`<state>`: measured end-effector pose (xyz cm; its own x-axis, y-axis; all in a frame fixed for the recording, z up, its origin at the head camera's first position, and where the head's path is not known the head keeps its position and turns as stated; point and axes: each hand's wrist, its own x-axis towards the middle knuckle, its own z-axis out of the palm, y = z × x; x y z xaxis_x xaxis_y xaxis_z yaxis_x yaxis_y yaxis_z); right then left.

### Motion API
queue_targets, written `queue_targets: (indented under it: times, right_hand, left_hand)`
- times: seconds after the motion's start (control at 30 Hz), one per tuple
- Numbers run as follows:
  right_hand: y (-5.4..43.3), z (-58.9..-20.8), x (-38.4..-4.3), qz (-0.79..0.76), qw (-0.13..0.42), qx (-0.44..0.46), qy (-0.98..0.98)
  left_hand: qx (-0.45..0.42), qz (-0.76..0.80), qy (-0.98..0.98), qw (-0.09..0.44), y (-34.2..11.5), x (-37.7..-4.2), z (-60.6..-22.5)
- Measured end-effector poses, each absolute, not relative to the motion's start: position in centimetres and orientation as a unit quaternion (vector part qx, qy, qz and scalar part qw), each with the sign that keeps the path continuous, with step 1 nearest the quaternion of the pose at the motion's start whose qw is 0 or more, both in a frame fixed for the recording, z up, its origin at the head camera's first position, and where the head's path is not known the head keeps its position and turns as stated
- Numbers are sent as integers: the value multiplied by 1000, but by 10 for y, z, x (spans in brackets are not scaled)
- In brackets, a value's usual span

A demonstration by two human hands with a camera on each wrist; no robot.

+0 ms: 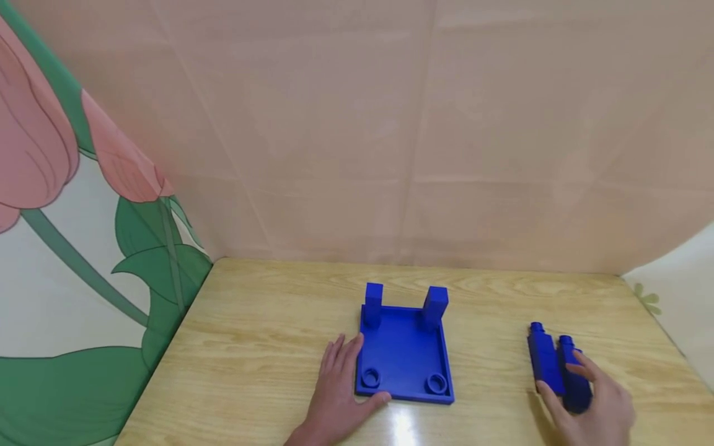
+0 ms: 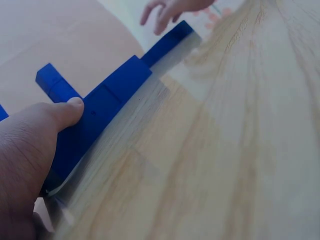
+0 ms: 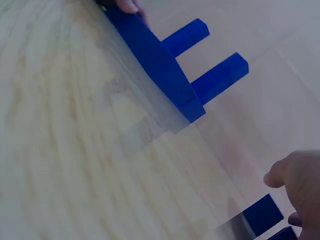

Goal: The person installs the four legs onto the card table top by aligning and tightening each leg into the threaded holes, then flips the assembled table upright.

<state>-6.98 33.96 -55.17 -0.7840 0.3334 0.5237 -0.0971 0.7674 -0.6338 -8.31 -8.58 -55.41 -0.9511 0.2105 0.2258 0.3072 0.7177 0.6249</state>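
Note:
My left hand (image 1: 337, 393) holds a square blue tray-like base (image 1: 398, 356) at its front left corner, fingers along the left side and thumb on the front edge. Two square blue posts (image 1: 374, 303) stand upright at its back corners. Round sockets (image 1: 370, 377) mark the two front corners. On the right, my right hand (image 1: 599, 402) hovers over two loose blue posts (image 1: 543, 359) lying side by side, each with a round peg at its far end. Its thumb and fingers are spread, and in the right wrist view a gap shows between the thumb and the nearer post (image 3: 262, 215).
The wooden tabletop (image 1: 268, 328) carries the base in the middle and the loose posts at the right. A plain pinkish cloth (image 1: 334, 136) hangs behind the back edge. Flower-patterned cloth (image 1: 134, 248) borders the left side.

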Motion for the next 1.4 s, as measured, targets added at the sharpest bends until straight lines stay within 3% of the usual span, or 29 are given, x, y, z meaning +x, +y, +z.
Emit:
queue_targets:
  times: [0.27,0.6,0.93,1.4]
  right_hand:
    - [342,-552,-71,287,243,-95,-922]
    - [338,-554,-69,310,270,-63,-909]
    - [331,-546,-65,280,195,-36,-939]
    - [325,-553,-65,286,237,-5,-929]
  left_hand:
    - [-134,-359,-922,48,-87,-84,-552]
    - [-139,-348,-925,60,-87,-84,-554]
    - [-140,-350,-924,61,-86,-83,-554]
    - [-139,-355,-923,58,-87,-83,-554]
